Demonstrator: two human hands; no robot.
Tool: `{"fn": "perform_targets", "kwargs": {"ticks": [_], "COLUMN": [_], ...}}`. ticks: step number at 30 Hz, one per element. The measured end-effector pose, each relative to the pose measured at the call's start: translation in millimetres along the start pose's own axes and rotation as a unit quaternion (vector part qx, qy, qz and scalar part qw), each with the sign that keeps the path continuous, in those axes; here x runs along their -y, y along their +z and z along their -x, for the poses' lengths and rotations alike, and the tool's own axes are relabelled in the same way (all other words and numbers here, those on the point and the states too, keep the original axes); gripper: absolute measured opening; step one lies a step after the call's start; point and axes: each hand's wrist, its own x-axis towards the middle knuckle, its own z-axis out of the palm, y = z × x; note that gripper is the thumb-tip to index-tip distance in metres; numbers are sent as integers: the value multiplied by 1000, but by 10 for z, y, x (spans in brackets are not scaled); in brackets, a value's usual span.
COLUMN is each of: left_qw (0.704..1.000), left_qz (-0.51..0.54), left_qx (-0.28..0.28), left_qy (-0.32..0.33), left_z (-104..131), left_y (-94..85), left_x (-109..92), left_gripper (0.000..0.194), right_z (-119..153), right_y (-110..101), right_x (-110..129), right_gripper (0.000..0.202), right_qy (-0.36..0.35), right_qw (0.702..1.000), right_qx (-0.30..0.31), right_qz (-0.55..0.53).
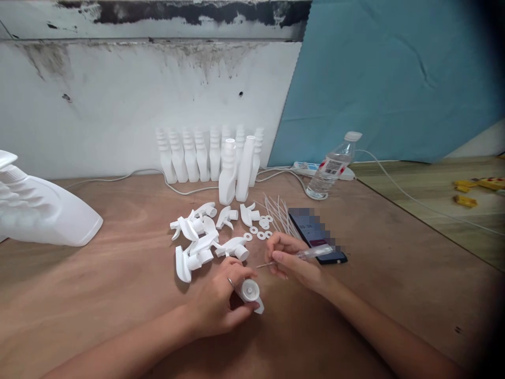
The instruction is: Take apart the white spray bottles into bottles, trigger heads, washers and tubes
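Observation:
My left hand (221, 300) is closed around a white spray head (250, 290), its round collar facing up toward the camera. To its right, my right hand (294, 260) grips a thin tool with a clear handle (317, 251); the narrow metal tip points left, a short way from the spray head and not touching it. Beyond my hands lie several loose white spray heads (203, 242) in a pile. Small white ring washers (261, 235) sit just past my right hand, beside a bundle of thin white tubes (281, 213).
Several white bottles (190, 158) stand along the wall, two in front. A phone (311, 231) lies right of the tubes. Behind it a water bottle (331, 168) leans near a power strip (305, 167) and cables. A large white spray bottle (47, 210) is at far left.

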Motion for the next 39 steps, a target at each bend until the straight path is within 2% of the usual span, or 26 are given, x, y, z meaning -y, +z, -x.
{"fn": "perform_targets", "kwargs": {"ticks": [3, 6, 9, 13, 15, 19, 23, 25, 29, 33, 37, 39], "left_qw": [1000, 1000, 1000, 1000, 999, 999, 999, 999, 998, 998, 997, 997], "left_qz": [12, 18, 19, 19, 18, 12, 1, -13, -38, -38, -31, -28], "left_qx": [2, -1, -10, -21, -26, -35, -37, -40, -53, -58, -68, -70], "left_qy": [-12, -3, 3, 3, 0, -3, -11, -9, 16, 12, -1, 3], "left_z": [-17, -43, -60, -59, -53, -42, -38, -34, -26, -34, -38, -35], "left_y": [-6, -17, -17, 3, 16, 36, 46, 52, 67, 69, 67, 67], "left_x": [-14, -41, -57, -37, -23, -18, -20, -13, -3, -8, -6, -7], "left_gripper": [34, 30, 30, 29, 28, 30, 27, 28, 30, 28, 28, 28], "right_z": [9, 15, 35, 62, 62, 44, 51, 61, 61, 55, 63, 54], "right_y": [93, 171, 221, 258, 270, 278, 285, 295, 324, 351, 369, 379], "right_x": [36, 56, 44, 32, 25, -10, 19, 60, 85, -28, -150, -143], "right_gripper": [26, 29, 30, 29, 31, 36, 36, 36, 36, 36, 35, 35], "right_qy": [16, -33, -137, -240, -242, -228, -264, -254, -201, -132, -143, -110], "right_qw": [998, 982, 938, 882, 871, 873, 840, 831, 854, 884, 898, 919], "right_qx": [56, 69, 27, 34, 27, -5, 7, 12, -21, -72, -74, -73], "right_qz": [29, 170, 318, 404, 427, 431, 474, 494, 480, 443, 410, 372]}}
